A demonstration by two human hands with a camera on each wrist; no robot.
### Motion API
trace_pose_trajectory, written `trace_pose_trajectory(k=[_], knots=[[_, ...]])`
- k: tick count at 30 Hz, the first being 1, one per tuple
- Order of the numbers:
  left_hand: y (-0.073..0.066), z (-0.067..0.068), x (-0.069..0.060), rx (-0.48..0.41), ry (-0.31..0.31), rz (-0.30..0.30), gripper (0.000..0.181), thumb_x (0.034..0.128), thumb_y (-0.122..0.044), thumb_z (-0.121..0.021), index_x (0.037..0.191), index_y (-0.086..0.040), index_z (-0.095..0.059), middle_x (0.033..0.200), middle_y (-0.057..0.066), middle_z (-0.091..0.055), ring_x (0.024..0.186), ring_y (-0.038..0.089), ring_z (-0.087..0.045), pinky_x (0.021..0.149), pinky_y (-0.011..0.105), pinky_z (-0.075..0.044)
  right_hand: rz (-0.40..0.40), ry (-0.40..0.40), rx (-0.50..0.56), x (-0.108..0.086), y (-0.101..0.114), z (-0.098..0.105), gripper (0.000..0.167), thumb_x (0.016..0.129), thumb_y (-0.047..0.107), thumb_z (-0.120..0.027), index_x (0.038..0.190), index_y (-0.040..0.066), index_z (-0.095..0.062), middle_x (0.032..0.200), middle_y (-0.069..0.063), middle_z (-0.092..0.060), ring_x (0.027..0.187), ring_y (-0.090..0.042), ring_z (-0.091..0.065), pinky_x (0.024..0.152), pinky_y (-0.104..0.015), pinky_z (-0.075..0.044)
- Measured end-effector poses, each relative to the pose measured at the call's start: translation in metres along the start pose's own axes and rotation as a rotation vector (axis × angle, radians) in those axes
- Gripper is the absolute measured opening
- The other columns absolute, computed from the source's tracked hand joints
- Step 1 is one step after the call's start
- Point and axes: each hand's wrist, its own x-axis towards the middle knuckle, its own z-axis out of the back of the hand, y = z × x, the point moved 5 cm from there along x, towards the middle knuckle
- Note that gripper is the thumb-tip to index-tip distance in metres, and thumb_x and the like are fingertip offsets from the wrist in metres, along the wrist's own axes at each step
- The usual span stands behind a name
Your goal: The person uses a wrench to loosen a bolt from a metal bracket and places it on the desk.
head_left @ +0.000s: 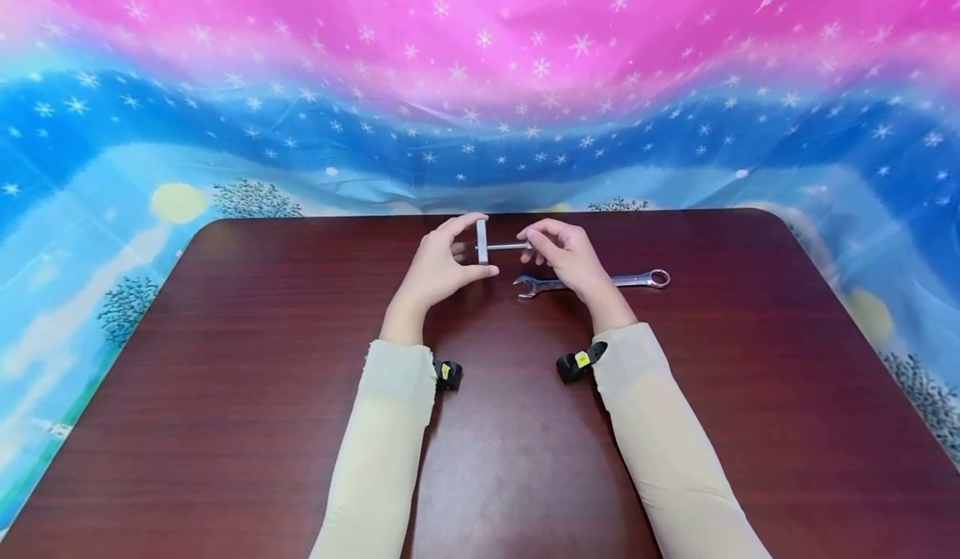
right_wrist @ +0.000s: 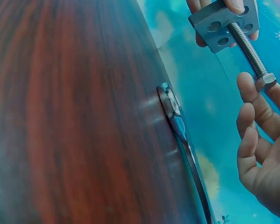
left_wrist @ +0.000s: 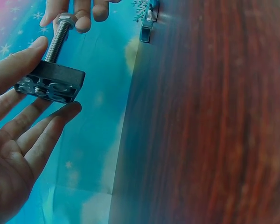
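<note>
A grey rectangular metal block (head_left: 482, 242) with several holes is held by its edges between the thumb and fingers of my left hand (head_left: 438, 261), raised over the far part of the table. A long threaded hex bolt (right_wrist: 247, 50) sits in the block's middle hole; its tip shows at the opposite face in the left wrist view. My right hand (head_left: 566, 252) pinches the hex head of this bolt with thumb and fingertips, the other fingers loosely bent. Much of the shank (left_wrist: 59, 42) stands out between block and head. Below the right hand lies a combination wrench (head_left: 637, 280), its middle hidden by the wrist.
The dark reddish-brown wooden table (head_left: 262, 392) has rounded far corners. Behind and beside it hangs a pink and blue patterned cloth (head_left: 480, 84). A black wrist camera (head_left: 576, 365) is strapped at the right cuff, another camera (head_left: 448, 374) at the left.
</note>
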Motion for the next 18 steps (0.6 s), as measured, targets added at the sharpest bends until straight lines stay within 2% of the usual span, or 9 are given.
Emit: trace_pose_trajectory(k=[4, 6, 9, 11, 14, 16, 18], knots=[[-0.001, 0.001, 0.003, 0.009, 0.012, -0.008, 0.074, 0.0767, -0.018, -0.087, 0.142, -0.024, -0.053, 0.146, 0.006, -0.051, 0.117, 0.036, -0.065, 0.099, 0.045, -0.055, 0.005, -0.001, -0.004, 0.002, 0.002, 0.001, 0.031, 0.103, 0.024, -0.055, 0.114, -0.001, -0.068, 0.088, -0.016, -0.070, 0.081, -0.024, -0.064, 0.079, -0.047, -0.053], [0.001, 0.001, 0.004, 0.010, 0.012, -0.011, 0.074, 0.0765, -0.018, -0.087, 0.142, -0.025, -0.054, 0.146, 0.006, -0.051, 0.116, 0.036, -0.066, 0.099, 0.044, -0.055, 0.010, 0.014, 0.003, 0.002, 0.001, 0.001, 0.027, 0.102, 0.020, -0.058, 0.115, -0.001, -0.068, 0.095, -0.017, -0.069, 0.083, -0.015, -0.065, 0.083, -0.041, -0.055], [0.004, 0.003, 0.005, -0.003, 0.008, -0.013, 0.074, 0.0759, -0.016, -0.087, 0.141, -0.024, -0.054, 0.144, 0.005, -0.052, 0.115, 0.035, -0.067, 0.098, 0.044, -0.056, 0.029, 0.052, 0.014, 0.002, 0.002, 0.000, 0.022, 0.099, 0.013, -0.062, 0.116, 0.000, -0.067, 0.101, -0.014, -0.064, 0.085, -0.011, -0.061, 0.081, -0.031, -0.054], [0.006, 0.004, 0.006, -0.012, 0.013, -0.006, 0.074, 0.0760, -0.016, -0.087, 0.141, -0.023, -0.054, 0.145, 0.005, -0.052, 0.115, 0.034, -0.067, 0.098, 0.044, -0.055, 0.035, 0.073, 0.008, 0.002, 0.002, 0.000, 0.023, 0.097, 0.010, -0.064, 0.117, 0.001, -0.067, 0.102, -0.007, -0.063, 0.086, -0.012, -0.057, 0.076, -0.027, -0.053], [0.008, 0.005, 0.009, -0.012, 0.026, 0.000, 0.073, 0.0765, -0.017, -0.087, 0.142, -0.024, -0.054, 0.146, 0.004, -0.051, 0.115, 0.034, -0.067, 0.099, 0.043, -0.055, 0.016, 0.076, -0.001, 0.004, 0.000, 0.002, 0.027, 0.096, 0.013, -0.066, 0.119, 0.001, -0.066, 0.099, 0.001, -0.063, 0.087, -0.016, -0.059, 0.077, -0.031, -0.054], [0.007, 0.005, 0.011, 0.002, 0.032, 0.000, 0.073, 0.0770, -0.019, -0.087, 0.141, -0.026, -0.054, 0.147, 0.003, -0.050, 0.116, 0.034, -0.066, 0.099, 0.042, -0.055, 0.000, 0.066, 0.006, 0.005, -0.001, 0.005, 0.029, 0.096, 0.015, -0.066, 0.121, -0.001, -0.065, 0.097, 0.002, -0.066, 0.091, -0.022, -0.063, 0.081, -0.038, -0.056], [0.006, 0.006, 0.014, 0.014, 0.032, -0.005, 0.072, 0.0772, -0.020, -0.087, 0.141, -0.026, -0.054, 0.148, 0.003, -0.049, 0.117, 0.036, -0.066, 0.099, 0.042, -0.055, -0.012, 0.057, 0.011, 0.006, -0.002, 0.008, 0.031, 0.097, 0.016, -0.066, 0.121, -0.002, -0.064, 0.096, -0.004, -0.070, 0.094, -0.027, -0.066, 0.084, -0.044, -0.056]])
